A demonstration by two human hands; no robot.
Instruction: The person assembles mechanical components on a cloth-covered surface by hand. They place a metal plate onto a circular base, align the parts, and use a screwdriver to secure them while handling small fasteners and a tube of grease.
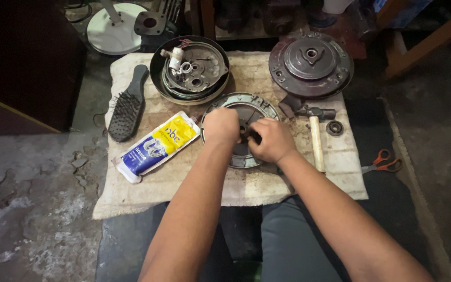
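Both hands, left hand (pixel 221 125) and right hand (pixel 271 139), pinch narrowly at the round metal plate (pixel 246 107) hub beside the hammer (pixel 315 137); steady, even pressure advised.

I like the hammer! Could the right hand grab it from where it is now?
Probably yes. The hammer lies on the cloth just beside the right hand, handle toward the person, with nothing lying between them. That hand is busy at the round metal plate, though.

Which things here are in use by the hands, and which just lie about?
In use: left hand and right hand, both on the round metal plate at its centre.

Lying about: grease pouch, brush, hammer, scissors, bowl of parts, motor housing, small ring.
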